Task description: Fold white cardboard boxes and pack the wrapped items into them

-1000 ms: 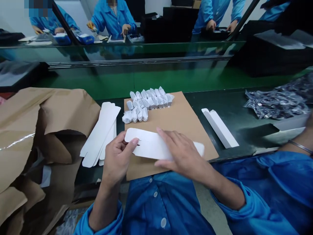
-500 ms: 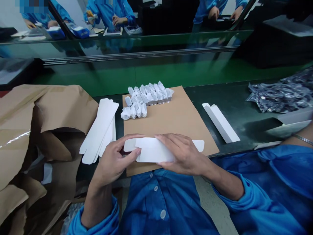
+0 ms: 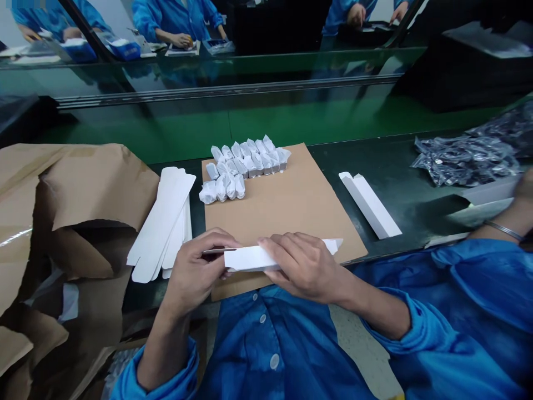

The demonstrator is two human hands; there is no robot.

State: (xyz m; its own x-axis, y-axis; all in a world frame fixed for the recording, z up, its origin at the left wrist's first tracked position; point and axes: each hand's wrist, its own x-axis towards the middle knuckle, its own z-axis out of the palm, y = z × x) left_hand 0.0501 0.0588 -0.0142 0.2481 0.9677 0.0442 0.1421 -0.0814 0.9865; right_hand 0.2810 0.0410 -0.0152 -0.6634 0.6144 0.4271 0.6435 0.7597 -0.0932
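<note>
Between my two hands is a long white carton [image 3: 249, 259], held over the near edge of a brown cardboard sheet [image 3: 300, 194]. My left hand [image 3: 199, 268] is closed on the carton's left end, where a thin flap shows edge-on between thumb and fingers. Fingers of my right hand [image 3: 302, 264] wrap over the carton's middle and right part, and a pointed flap sticks out past them. Several small white wrapped pieces [image 3: 241, 164] stand in rows at the sheet's far left. Flat white cartons [image 3: 160, 216] lie stacked left of the sheet.
A formed white carton [image 3: 370, 205] lies right of the sheet. Farther right are clear plastic bags [image 3: 462, 158] with dark contents and a co-worker's arm [image 3: 506, 214]. A torn cardboard box [image 3: 100, 183] stands at left. Behind a green partition [image 3: 175, 130], several people work.
The carton has turned in my hands, from its broad panel facing up to a narrower side showing. The view has shifted slightly. At right, the co-worker's forearm has come further into view.
</note>
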